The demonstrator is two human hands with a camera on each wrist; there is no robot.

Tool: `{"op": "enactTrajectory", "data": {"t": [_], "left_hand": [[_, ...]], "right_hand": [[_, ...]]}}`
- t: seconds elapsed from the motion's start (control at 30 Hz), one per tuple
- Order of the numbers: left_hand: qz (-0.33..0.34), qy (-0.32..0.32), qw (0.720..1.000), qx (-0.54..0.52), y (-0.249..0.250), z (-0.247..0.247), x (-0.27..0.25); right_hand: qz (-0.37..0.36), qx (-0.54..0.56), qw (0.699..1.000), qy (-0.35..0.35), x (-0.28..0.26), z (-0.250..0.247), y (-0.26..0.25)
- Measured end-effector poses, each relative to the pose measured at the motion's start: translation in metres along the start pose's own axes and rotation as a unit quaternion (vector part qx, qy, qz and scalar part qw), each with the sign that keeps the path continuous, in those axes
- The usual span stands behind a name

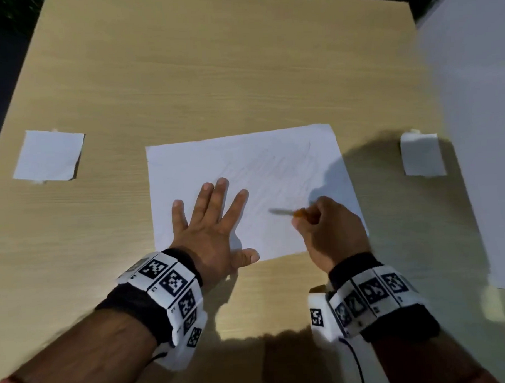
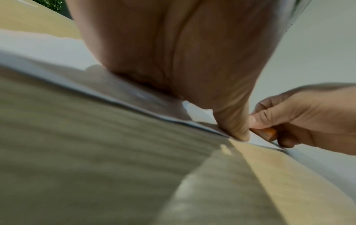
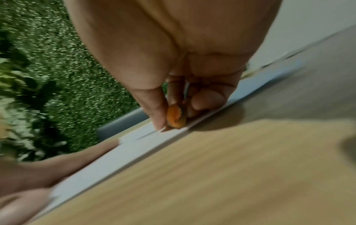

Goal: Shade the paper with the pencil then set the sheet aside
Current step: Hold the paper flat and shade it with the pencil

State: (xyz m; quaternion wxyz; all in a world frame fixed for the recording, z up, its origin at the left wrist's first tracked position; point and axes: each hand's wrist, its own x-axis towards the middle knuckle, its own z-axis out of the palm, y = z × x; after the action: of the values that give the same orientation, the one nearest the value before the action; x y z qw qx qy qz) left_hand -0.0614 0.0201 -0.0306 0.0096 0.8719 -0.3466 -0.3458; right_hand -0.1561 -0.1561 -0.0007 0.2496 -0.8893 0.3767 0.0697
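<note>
On the bench (image 1: 182,78), a sheet (image 1: 244,160) lies flat under both hands
Left hand (image 1: 211,228) presses the sheet's near-left part with fingers straight and spread, thumb at the near edge; right hand (image 1: 331,231) grasps an orange pencil (image 1: 287,212), its blurred tip over the sheet's faintly shaded middle. Two small paper pieces, one (image 1: 48,155) far left, one (image 1: 422,155) right, lie apart from it
</note>
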Motion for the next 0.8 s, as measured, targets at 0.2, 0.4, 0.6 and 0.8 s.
{"op": "enactTrajectory", "data": {"t": [0.2,0.4,0.6,0.8], "left_hand": [[0.003,-0.008,1.000,0.005,0.000,-0.002,-0.001],[0.000,-0.022,1.000,0.011,0.000,-0.002,-0.001],[0.000,-0.030,0.999,0.012,0.001,-0.003,-0.001],[0.001,-0.027,1.000,0.012,0.001,-0.003,-0.001]], "right_hand": [[-0.037,0.056,0.996,-0.060,-0.007,0.009,-0.013],[-0.021,0.015,0.999,-0.045,0.004,0.006,-0.019],[-0.011,0.016,0.998,-0.053,0.014,-0.015,-0.018],[-0.044,0.025,0.996,-0.067,0.008,0.011,-0.027]]}}
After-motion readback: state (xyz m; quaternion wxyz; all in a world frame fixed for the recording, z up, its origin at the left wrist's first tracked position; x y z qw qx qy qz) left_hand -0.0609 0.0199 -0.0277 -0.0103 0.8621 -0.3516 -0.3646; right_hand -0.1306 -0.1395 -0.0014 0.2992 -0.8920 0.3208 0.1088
